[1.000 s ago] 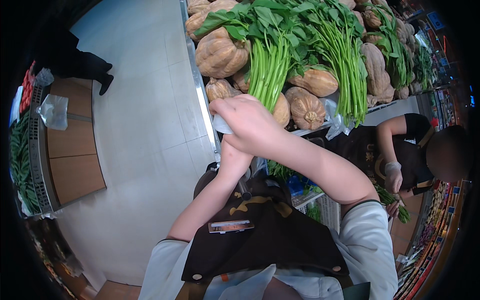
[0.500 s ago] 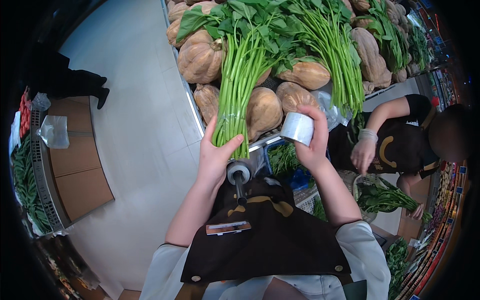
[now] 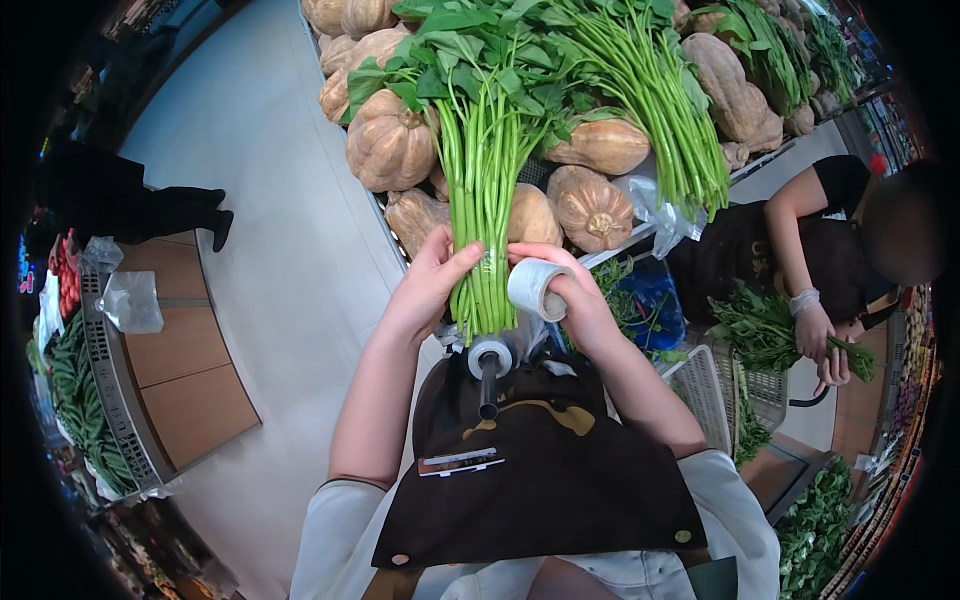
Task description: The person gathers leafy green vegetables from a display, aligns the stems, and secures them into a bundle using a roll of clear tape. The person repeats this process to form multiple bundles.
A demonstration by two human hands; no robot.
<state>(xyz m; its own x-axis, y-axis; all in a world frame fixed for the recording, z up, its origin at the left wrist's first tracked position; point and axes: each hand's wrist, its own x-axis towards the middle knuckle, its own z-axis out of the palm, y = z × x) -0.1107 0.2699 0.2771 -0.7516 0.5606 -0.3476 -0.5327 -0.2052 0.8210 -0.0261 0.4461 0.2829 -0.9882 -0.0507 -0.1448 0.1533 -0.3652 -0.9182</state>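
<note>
My left hand (image 3: 428, 285) is wrapped round the lower stems of a bunch of long-stemmed leafy greens (image 3: 487, 165), its thumb across the front. A clear band of tape shows on the stems near that thumb. My right hand (image 3: 588, 315) grips a roll of tape (image 3: 530, 288), thumb in its core, right beside the stems. The fingertips behind the roll reach the bunch's right side. The bunch's leaves lie over a heap of tan pumpkins (image 3: 392, 140). Below the cut stem ends, a dark tube with a white ring (image 3: 489, 362) sits before my apron.
Another bunch of greens (image 3: 665, 120) lies to the right, above a clear plastic bag (image 3: 672, 228). A blue crate (image 3: 655, 303) stands under the display edge. At right, a co-worker's gloved hand (image 3: 813, 330) holds greens. A person in dark clothes (image 3: 130, 195) is at far left.
My right hand has brought the tape roll leftward, close against the stems. My left hand still grips the bunch. The co-worker's hands have come together on their greens.
</note>
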